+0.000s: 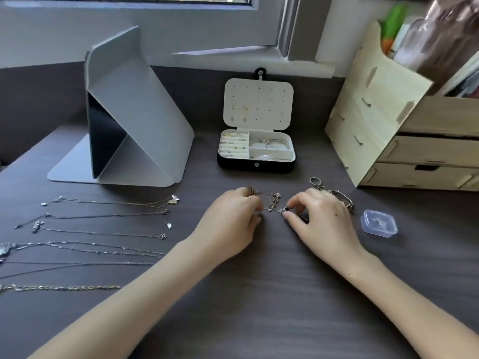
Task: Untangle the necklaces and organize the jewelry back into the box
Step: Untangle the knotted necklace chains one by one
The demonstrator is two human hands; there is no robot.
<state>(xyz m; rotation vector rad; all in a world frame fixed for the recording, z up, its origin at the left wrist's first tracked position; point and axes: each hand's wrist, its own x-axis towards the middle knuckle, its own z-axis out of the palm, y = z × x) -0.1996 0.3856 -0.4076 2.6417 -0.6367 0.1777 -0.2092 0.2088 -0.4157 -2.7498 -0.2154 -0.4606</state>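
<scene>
Dark wood-grain tabletop (pixel 259 294) under a window, with the jewelry box (pixel 241 165) open at back centre, lid up, and small pieces and bangles already in its compartments. Several necklaces (pixel 103 231) lay straightened in rows at the left, well apart from the box, none boxed yet. One tangle (pixel 273 202) sat between the hands, in front of the box. The left hand (pixel 230 224) had its fingers curled, pinching chain at the tangle's left end. The right hand (pixel 321 221) had thumb and forefinger pinched on a dark-stone pendant (pixel 286 209) at its right end. Untangling looked well past halfway, the boxing of necklaces not begun. A pile of rings and loose pieces (pixel 337 195) lay just behind the right hand, with a small clear case (pixel 379 223) to its right. A grey folded stand (pixel 134 120) and a wooden drawer organizer (pixel 388 130) flanked the box; nothing blocked the way to it.
</scene>
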